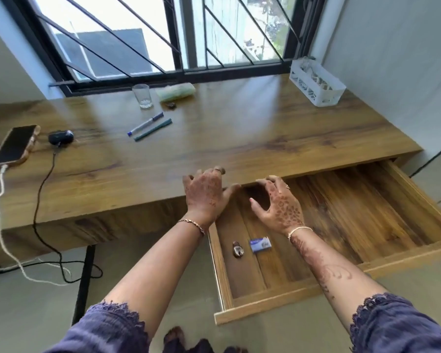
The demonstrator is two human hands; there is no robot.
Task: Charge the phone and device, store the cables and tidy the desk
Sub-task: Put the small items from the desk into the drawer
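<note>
Neither grip holds anything: the left grip [204,192] lies spread on the table [239,138] edge, the right grip [278,202] hovers loosely open over the pulled-out drawer [265,296], and with the phone [14,145] and black device [61,137] plugged in at far left, tidying looks next, probably a reach for the pens [145,124].
</note>
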